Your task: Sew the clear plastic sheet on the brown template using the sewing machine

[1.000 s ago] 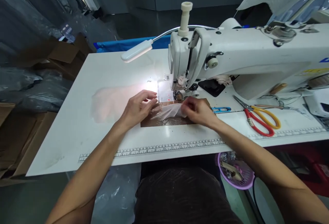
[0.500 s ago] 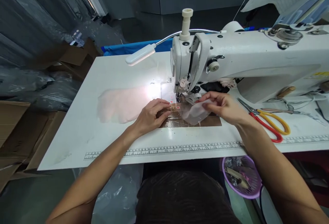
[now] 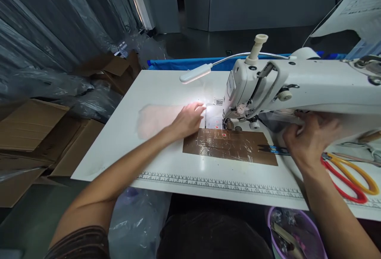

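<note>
My left hand rests palm down on the right end of a thin, pale pink fabric piece, fingers stretched toward the sewing machine's needle area. My right hand is under the machine's arm, its fingers smeared by motion, close to sheer whitish material. Blue and black thread snips point left from beside its thumb; their handles are hidden, so I cannot tell whether it holds them. A shiny brown sheet lies flat in front of the sewing machine.
Scissors with red and yellow handles lie right of my right wrist. A printed ruler runs along the table's front edge. A lamp lights the needle area. A purple basket is below; cardboard boxes stand left.
My right hand has moved right, away from the needle, and the sheer piece has left the brown sheet. My left hand has shifted from that sheet onto the pink fabric. Snips now show.
</note>
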Motion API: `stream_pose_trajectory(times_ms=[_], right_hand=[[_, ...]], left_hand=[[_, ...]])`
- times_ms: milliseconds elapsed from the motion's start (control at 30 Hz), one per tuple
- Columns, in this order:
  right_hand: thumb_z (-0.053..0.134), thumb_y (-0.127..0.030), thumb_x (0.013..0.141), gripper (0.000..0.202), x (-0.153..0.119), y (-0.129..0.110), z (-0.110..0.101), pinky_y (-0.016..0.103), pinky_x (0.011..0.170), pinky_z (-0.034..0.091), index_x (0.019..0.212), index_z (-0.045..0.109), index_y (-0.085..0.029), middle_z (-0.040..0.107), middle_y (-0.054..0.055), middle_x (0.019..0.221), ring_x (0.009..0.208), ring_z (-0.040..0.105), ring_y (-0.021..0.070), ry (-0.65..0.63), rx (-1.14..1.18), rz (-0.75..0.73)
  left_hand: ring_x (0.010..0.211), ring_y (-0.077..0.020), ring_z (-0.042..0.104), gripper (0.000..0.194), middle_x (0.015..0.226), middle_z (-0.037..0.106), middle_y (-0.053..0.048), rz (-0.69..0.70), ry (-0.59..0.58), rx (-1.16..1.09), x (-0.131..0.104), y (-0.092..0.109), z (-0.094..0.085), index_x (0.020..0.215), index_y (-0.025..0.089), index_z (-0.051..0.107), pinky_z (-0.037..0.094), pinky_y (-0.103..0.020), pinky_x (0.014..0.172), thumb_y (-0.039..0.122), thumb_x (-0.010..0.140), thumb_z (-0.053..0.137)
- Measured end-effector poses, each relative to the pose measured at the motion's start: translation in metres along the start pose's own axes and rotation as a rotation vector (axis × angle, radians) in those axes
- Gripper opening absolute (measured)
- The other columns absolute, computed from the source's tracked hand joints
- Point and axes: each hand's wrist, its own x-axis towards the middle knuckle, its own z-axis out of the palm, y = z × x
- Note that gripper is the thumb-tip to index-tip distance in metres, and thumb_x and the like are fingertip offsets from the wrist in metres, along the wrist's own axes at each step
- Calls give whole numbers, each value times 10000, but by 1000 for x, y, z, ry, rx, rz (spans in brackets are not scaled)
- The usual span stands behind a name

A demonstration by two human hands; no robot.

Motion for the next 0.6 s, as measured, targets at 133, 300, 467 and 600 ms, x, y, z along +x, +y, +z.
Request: stream_pose_trajectory(times_ms=[133, 300, 467, 600], right_hand=[[526, -166, 857, 235, -12, -22, 4, 606, 890, 456, 997, 711, -128, 573, 246, 1115, 1165, 508, 468, 39, 181, -255], [502, -199, 879, 173, -22, -24, 16, 534, 854, 477, 831, 664, -230, 645, 115, 968, 949, 598, 330, -164, 338, -360], [490, -225, 847, 177, -22, -16, 27, 494, 804, 487, 818, 664, -231, 659, 100, 928, 920, 613, 325, -227, 290, -357], [488, -248, 868, 187, -21, -17, 24, 516, 815, 495, 874, 675, -236, 666, 115, 978, 945, 618, 343, -235, 287, -353]], left_hand=[[987, -277, 647, 265, 1109, 675, -116, -98, -113, -59, 64, -45, -19, 1046, 171, 685, 501, -425, 901, 124, 841, 524], [762, -206, 624, 210, 792, 670, -68, -101, -188, -155, 129, -82, -2, 818, 157, 686, 491, -339, 769, 290, 898, 543], [1036, -252, 604, 246, 1052, 678, -106, -135, -70, -178, 168, -100, 21, 987, 157, 672, 447, -376, 957, 353, 892, 559], [1169, -259, 564, 307, 1213, 651, -101, -123, 28, -212, 173, -108, 22, 1105, 165, 662, 431, -390, 1021, 334, 864, 576]])
